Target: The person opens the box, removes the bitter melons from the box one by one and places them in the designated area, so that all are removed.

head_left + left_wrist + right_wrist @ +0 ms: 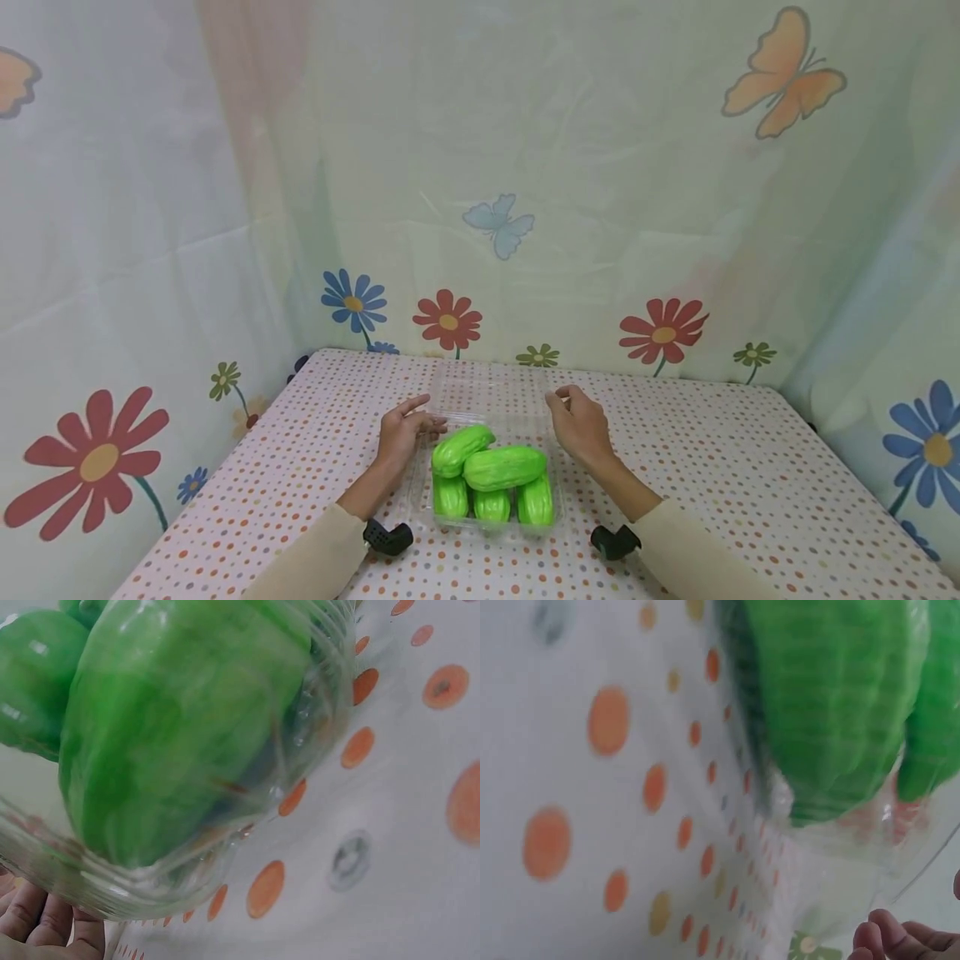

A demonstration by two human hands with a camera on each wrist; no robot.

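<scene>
A clear plastic clamshell box (422, 502) stands on the table, its transparent lid (489, 390) swung back on the far side. Several bright green, ribbed gourd-like vegetables (506, 468) fill the box, two of them lying on top of the others. My left hand (402, 432) is at the far left corner, fingers loosely spread by the lid's edge; in the left wrist view its fingers (52, 919) show beyond the box wall. On the opposite side, my right hand (581, 425) has bent fingers at the lid's right edge, with fingertips (889, 930) close to the clear plastic.
The table (690, 467) has a white cover with coloured dots. Around it hang pale curtains (585, 150) printed with flowers and butterflies. A black wrist device (387, 538) sits at the left sleeve, and another black device (615, 542) at the right one.
</scene>
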